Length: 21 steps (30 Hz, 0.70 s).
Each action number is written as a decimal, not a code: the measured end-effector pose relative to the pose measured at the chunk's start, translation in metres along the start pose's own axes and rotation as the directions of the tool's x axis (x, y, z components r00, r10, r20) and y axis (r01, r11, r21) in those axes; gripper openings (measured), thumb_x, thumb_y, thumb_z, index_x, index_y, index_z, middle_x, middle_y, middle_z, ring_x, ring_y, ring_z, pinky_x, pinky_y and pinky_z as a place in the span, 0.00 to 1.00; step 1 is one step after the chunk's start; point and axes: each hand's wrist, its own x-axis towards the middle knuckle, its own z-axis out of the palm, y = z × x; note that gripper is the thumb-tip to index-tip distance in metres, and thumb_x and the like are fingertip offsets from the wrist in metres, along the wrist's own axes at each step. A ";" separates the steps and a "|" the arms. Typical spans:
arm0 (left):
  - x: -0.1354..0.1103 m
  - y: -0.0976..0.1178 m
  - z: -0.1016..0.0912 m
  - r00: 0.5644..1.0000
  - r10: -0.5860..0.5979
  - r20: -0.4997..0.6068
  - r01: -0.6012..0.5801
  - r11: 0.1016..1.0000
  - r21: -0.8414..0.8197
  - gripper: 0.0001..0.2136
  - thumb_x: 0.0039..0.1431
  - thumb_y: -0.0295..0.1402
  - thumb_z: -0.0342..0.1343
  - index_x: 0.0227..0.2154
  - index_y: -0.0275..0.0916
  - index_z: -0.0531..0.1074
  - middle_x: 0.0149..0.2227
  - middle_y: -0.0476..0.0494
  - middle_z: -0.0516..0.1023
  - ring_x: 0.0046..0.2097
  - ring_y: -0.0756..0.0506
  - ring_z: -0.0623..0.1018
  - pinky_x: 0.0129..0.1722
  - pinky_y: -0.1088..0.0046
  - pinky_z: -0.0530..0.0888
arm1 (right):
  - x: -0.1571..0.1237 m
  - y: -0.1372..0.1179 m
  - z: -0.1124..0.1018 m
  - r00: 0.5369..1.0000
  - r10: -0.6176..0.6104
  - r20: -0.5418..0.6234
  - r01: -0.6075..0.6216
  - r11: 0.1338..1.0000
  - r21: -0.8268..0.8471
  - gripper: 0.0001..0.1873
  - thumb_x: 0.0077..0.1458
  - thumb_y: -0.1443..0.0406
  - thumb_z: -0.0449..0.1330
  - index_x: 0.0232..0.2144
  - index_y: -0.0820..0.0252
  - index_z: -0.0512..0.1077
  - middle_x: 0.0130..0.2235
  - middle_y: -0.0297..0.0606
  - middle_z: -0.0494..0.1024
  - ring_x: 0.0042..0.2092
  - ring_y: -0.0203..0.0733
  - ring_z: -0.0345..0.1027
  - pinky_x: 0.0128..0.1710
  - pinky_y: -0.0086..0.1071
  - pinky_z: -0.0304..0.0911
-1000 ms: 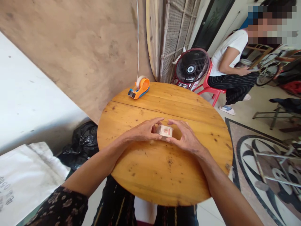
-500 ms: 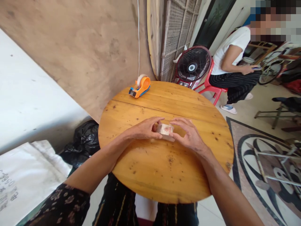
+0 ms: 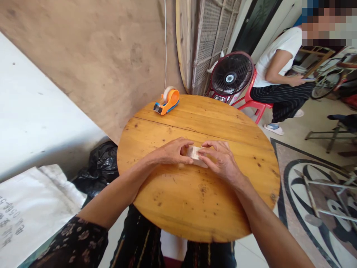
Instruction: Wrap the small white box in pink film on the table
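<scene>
A small white box (image 3: 194, 152) sits on the round wooden table (image 3: 173, 193), with a shiny surface that looks like clear wrapping. My left hand (image 3: 174, 152) is curled around its left side, thumb at the near edge and fingers behind. At the box's right side, my right hand (image 3: 220, 158) has its index finger and thumb drawn close together on the top and near right corner. These fingers cover part of the top face. Whether they pinch a bit of wrapping or film is too small to tell.
An orange tape dispenser (image 3: 169, 100) with a roll of tape stands at the table's far left edge. Behind the table is a fan (image 3: 231, 76); a person (image 3: 279, 67) sits on a red chair to the right. A black plastic bag (image 3: 103, 162) and white sack (image 3: 36, 204) lie left.
My right index finger and thumb have moved left onto the box's top and closed toward each other, hiding its reddish print. My left hand stays at the box. The view has shifted slightly.
</scene>
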 end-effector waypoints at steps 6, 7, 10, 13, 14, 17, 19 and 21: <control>0.000 0.005 -0.002 1.000 0.028 0.010 -0.028 0.999 0.018 0.26 0.49 0.45 0.61 0.51 0.40 0.70 0.39 0.45 0.72 0.38 0.46 0.73 0.38 0.70 0.69 | 0.002 -0.001 0.003 1.000 -0.012 -0.004 0.012 0.998 -0.065 0.08 0.60 0.62 0.57 0.36 0.53 0.76 0.42 0.39 0.77 0.44 0.45 0.68 0.45 0.42 0.58; -0.001 0.006 -0.002 1.000 0.026 0.011 -0.026 0.999 0.020 0.26 0.49 0.45 0.61 0.50 0.40 0.70 0.38 0.45 0.72 0.37 0.46 0.73 0.38 0.70 0.69 | 0.002 -0.002 0.003 1.000 -0.015 -0.005 0.015 0.997 -0.078 0.08 0.60 0.62 0.57 0.36 0.53 0.77 0.42 0.39 0.77 0.43 0.45 0.68 0.44 0.42 0.58; -0.001 0.008 -0.002 1.000 0.025 0.003 -0.025 0.999 0.025 0.27 0.49 0.46 0.61 0.51 0.39 0.70 0.38 0.45 0.72 0.37 0.46 0.72 0.39 0.69 0.69 | 0.003 -0.005 0.005 1.000 -0.021 -0.017 0.019 0.992 -0.123 0.09 0.60 0.63 0.56 0.34 0.54 0.76 0.40 0.39 0.78 0.40 0.44 0.67 0.43 0.41 0.57; -0.002 0.009 -0.002 1.000 0.022 -0.001 -0.022 0.999 0.031 0.27 0.49 0.46 0.61 0.51 0.40 0.69 0.39 0.45 0.72 0.38 0.46 0.72 0.39 0.70 0.69 | 0.004 -0.007 0.009 0.999 -0.001 -0.049 -0.005 0.993 -0.120 0.09 0.61 0.64 0.55 0.32 0.55 0.75 0.38 0.38 0.78 0.39 0.43 0.68 0.42 0.40 0.57; -0.002 0.009 -0.002 1.000 0.017 -0.001 -0.017 0.999 0.037 0.27 0.49 0.46 0.61 0.51 0.40 0.69 0.39 0.45 0.72 0.39 0.46 0.72 0.39 0.70 0.69 | 0.004 -0.007 0.010 0.998 0.008 -0.063 -0.015 0.994 -0.106 0.09 0.61 0.64 0.55 0.32 0.56 0.75 0.38 0.38 0.78 0.39 0.43 0.68 0.42 0.40 0.57; -0.002 0.009 -0.002 1.000 0.005 -0.004 -0.005 0.999 0.043 0.28 0.49 0.47 0.60 0.52 0.39 0.69 0.41 0.44 0.72 0.39 0.45 0.73 0.39 0.70 0.69 | 0.005 -0.007 0.012 0.995 0.022 -0.102 -0.029 0.997 -0.068 0.08 0.61 0.65 0.55 0.31 0.57 0.73 0.37 0.39 0.78 0.39 0.42 0.69 0.41 0.39 0.58; -0.001 0.009 -0.001 1.000 -0.011 -0.019 0.011 1.000 0.029 0.29 0.50 0.50 0.59 0.52 0.38 0.69 0.42 0.42 0.72 0.39 0.45 0.73 0.39 0.69 0.70 | 0.006 -0.006 0.013 0.993 0.024 -0.113 -0.031 0.998 -0.062 0.07 0.61 0.65 0.55 0.32 0.58 0.72 0.38 0.39 0.78 0.40 0.42 0.69 0.41 0.39 0.58; 0.000 0.009 0.002 0.998 -0.032 -0.052 0.033 0.999 0.011 0.31 0.50 0.52 0.58 0.53 0.36 0.68 0.43 0.41 0.73 0.40 0.44 0.73 0.40 0.68 0.70 | 0.006 -0.005 0.014 0.994 0.028 -0.109 -0.035 0.997 -0.064 0.07 0.61 0.65 0.55 0.33 0.58 0.72 0.38 0.39 0.78 0.40 0.43 0.69 0.41 0.39 0.58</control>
